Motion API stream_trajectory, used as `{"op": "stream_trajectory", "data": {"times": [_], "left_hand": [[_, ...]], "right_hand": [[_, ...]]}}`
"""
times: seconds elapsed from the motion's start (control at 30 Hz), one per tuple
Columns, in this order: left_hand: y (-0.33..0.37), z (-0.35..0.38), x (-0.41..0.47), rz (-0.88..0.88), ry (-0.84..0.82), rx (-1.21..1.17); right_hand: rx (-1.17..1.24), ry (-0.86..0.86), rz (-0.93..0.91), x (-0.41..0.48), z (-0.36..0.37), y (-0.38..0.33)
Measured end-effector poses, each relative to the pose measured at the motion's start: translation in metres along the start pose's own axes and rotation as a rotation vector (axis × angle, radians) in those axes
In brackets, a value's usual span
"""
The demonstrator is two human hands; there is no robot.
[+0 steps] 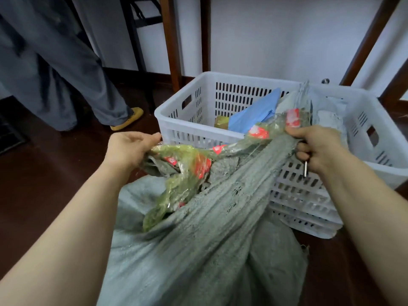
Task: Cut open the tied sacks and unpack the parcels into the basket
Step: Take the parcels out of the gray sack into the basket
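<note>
In the head view, both hands are reaching forward and gripping the open mouth of a grey-green woven sack, which is slumping on the dark wooden floor right against the near side of a white slotted basket. The left hand is curling its fingers round the left end of the sack's mouth. The right hand, well apart from it, is clenching the right end of the mouth up over the basket's near rim. A thin metal tool is poking down out of the right fist; what kind of tool it is cannot be told. A crumpled green plastic wrap with red labels is stretching between the two hands and trailing down into the sack. Inside the basket a blue parcel is leaning tilted, a small brown parcel is lying just beside it, and a grey parcel is lying toward the right. At the far left of the floor another person's legs in grey trousers are showing, with a yellow shoe near the basket's left corner
</note>
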State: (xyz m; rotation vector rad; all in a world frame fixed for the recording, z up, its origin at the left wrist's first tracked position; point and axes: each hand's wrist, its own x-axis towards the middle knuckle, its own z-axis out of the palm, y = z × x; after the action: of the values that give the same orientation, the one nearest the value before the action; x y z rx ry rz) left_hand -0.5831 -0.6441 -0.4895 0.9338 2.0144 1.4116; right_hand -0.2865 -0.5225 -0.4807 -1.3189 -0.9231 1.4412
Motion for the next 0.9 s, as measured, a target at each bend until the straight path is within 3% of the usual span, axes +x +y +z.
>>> {"op": "stream_trajectory", "data": {"times": [0.03,0.1,0.13,0.17,0.23,0.27,0.33,0.4,0.5,0.57,0.63,0.7,0.8,0.87,0.9], "left_hand": [[-0.003,0.002,0.005,0.049,-0.002,0.237],[-0.004,0.000,0.009,0.059,-0.053,1.003],[-0.002,0.000,0.008,0.080,-0.047,1.231],[0.005,0.002,0.006,0.150,-0.031,1.311],[0.024,0.011,-0.003,0.396,-0.108,1.171],[0.033,0.021,-0.008,0.456,-0.241,0.951],[0.043,0.046,-0.025,0.330,-0.566,0.633],[0.041,0.064,-0.036,0.268,-0.747,0.688],[0.036,0.067,-0.034,0.210,-0.855,0.779],[0.044,0.058,-0.030,0.179,-0.847,0.892],[0.054,0.049,-0.025,0.290,-0.713,1.109],[0.059,0.042,-0.023,0.398,-0.554,1.180],[0.058,0.042,-0.027,0.358,-0.454,0.805],[0.061,0.047,-0.030,0.351,-0.364,0.535],[0.065,0.050,-0.029,0.344,-0.326,0.439]], "right_hand": [[-0.013,-0.016,-0.002,-0.001,0.003,0.001],[-0.063,-0.052,0.002,-0.003,0.006,0.000],[-0.075,-0.067,0.003,-0.004,0.007,-0.002],[-0.073,-0.082,0.002,-0.004,0.008,-0.003],[-0.058,-0.121,0.001,-0.005,0.011,-0.004],[-0.056,-0.140,-0.001,-0.005,0.013,-0.004],[-0.050,-0.172,-0.009,-0.006,0.017,-0.003],[-0.028,-0.182,-0.026,-0.007,0.019,-0.005],[-0.031,-0.143,-0.056,-0.005,0.017,-0.006],[-0.118,-0.097,-0.055,-0.004,0.016,-0.003],[-0.271,-0.099,-0.043,-0.008,0.018,-0.004],[-0.464,-0.131,-0.054,-0.020,0.022,-0.015],[-0.777,-0.031,-0.361,-0.040,0.035,-0.031],[-0.725,0.011,-0.590,-0.054,0.050,-0.037],[-0.653,-0.051,-0.598,-0.058,0.056,-0.035]]}}
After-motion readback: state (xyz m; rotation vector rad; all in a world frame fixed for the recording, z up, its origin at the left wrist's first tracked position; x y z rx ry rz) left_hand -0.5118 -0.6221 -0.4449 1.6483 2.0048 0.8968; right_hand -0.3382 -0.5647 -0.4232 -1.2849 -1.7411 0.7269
